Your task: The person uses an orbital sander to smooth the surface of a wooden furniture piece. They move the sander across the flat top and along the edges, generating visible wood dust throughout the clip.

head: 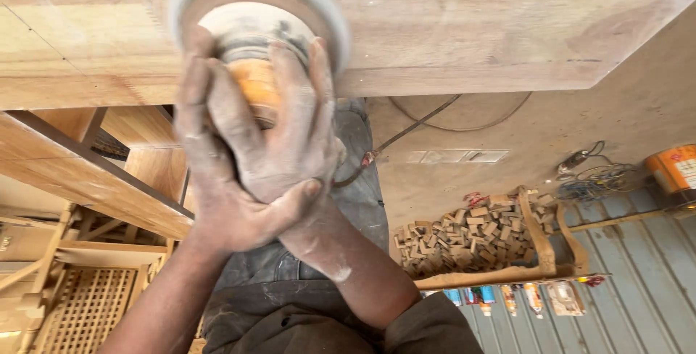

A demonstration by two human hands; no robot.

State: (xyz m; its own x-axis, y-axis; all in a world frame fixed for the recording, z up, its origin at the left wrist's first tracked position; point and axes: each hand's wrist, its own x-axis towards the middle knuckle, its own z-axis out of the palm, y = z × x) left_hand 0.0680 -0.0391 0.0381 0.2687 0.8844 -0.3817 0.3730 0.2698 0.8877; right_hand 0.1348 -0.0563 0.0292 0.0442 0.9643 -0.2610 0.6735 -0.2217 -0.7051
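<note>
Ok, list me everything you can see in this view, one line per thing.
Sander: one, orange body with a round grey pad, pressed on the panel, under both hands.
Wood panel: one, light brown, across the top.
Wood beam: one, brown, slanting at left.
Lattice frame: one, tan, bottom left.
Small wood blocks: a pile, too many to count, tan, right of centre on the floor.
Curved wood pieces: at least two, tan, beside the blocks.
Can: one, orange, right edge.
Cable: one, dark, on the floor from the sander.
Tangled wires: one bunch, dark, near the can.
Left hand: dusty, wrapped round the sander.
Right hand: dusty, laid over the left, gripping the sander.
</note>
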